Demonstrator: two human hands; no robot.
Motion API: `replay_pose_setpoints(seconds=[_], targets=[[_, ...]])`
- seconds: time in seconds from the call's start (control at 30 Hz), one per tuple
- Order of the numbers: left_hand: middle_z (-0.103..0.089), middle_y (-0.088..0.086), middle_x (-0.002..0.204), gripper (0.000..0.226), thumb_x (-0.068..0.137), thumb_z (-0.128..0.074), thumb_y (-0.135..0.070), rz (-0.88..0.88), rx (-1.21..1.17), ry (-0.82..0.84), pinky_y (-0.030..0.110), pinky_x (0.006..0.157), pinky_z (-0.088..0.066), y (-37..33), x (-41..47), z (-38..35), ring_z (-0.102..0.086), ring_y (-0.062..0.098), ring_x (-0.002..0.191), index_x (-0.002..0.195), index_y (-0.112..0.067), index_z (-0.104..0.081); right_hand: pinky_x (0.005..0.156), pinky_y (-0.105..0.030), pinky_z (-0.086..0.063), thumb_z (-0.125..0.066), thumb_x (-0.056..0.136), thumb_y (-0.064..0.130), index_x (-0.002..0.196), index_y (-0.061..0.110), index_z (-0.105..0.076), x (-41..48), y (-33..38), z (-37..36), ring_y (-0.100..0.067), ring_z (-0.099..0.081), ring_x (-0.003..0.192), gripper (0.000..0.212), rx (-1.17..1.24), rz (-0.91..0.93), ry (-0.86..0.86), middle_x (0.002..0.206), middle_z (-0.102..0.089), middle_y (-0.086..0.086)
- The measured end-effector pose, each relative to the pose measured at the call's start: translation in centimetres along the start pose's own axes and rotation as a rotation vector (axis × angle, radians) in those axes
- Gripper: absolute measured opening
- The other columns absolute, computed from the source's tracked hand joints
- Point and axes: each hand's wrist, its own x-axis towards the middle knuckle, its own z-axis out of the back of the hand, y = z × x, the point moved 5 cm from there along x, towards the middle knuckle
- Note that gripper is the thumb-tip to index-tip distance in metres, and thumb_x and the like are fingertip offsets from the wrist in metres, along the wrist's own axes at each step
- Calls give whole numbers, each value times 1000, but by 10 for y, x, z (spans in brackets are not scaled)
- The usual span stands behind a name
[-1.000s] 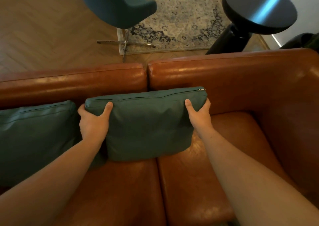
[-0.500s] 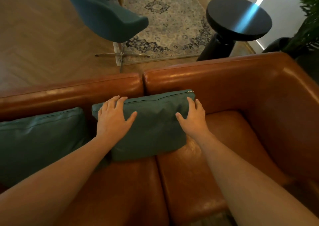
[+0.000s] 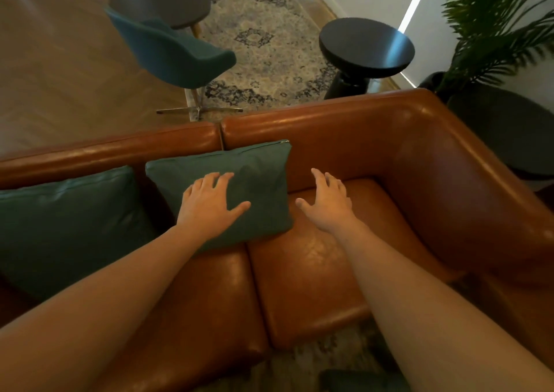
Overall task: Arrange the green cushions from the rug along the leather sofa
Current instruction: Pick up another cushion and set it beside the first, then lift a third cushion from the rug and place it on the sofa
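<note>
— Second green cushion point(image 3: 254, 167)?
— Propped against the sofa point(image 3: 389, 140) back, long axis along it; just beside the first cushion point(image 3: 66, 220).
— Left hand point(image 3: 209, 208)?
— Flat on it, fingers spread; gripping nothing.
— Right hand point(image 3: 326, 208)?
— Open, holding nothing; just right of that cushion, over the sofa's right end.

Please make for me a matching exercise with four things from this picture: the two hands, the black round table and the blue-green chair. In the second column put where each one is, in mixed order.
Column 1
1. left hand
2. right hand
3. black round table
4. blue-green chair

Column 2
A. near the plant
B. fingers spread on the green cushion
C. at the left edge of the rug, behind the sofa
D. over the sofa's bare seat, right of the cushion

Pairs: 1-B, 2-D, 3-A, 4-C
</note>
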Motion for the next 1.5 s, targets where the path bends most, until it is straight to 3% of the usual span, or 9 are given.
replay_pose_setpoints(seconds=[0.43, 0.9, 1.13, 1.33, 1.5], targets=[[-31, 10, 167, 88, 94, -45, -79, -128, 26, -41, 53, 123, -28, -89, -120, 23, -31, 33, 153, 165, -30, -24, 124, -66, -21, -60, 101, 55, 166, 36, -9, -149, -44, 36, -33, -4, 161, 85, -13, 17, -68, 175, -13, -2], [-30, 9, 167, 88, 94, -46, -79, -334, 36, 52, 54, 123, -28, -127, -259, -2, -31, 34, 153, 165, -31, -24, 121, -67, -23, -57, 101, 56, 166, 35, -9, -336, -114, -8, -33, -7, 160, 84, 140, -196, -72, 173, -16, -1], [-32, 6, 166, 86, 94, -46, -79, -441, 48, 109, 54, 122, -28, -197, -306, -43, -32, 32, 152, 163, -31, -28, 120, -66, -25, -57, 100, 59, 166, 34, -9, -413, -207, -20, -34, -10, 159, 85, 204, -340, -110, 172, -18, -3], [-34, 5, 164, 84, 94, -42, -80, -515, 51, 189, 52, 122, -27, -290, -353, -113, -32, 30, 151, 161, -31, -30, 120, -63, -28, -59, 99, 58, 166, 34, -10, -476, -331, -45, -32, -13, 159, 86, 229, -493, -104, 171, -20, -4], [-31, 6, 166, 91, 93, -42, -83, -480, 85, 242, 54, 124, -26, -351, -386, -172, -30, 32, 153, 165, -31, -24, 121, -64, -27, -58, 100, 57, 166, 35, -9, -514, -428, -66, -32, -12, 158, 85, 256, -546, -43, 171, -18, -4]])
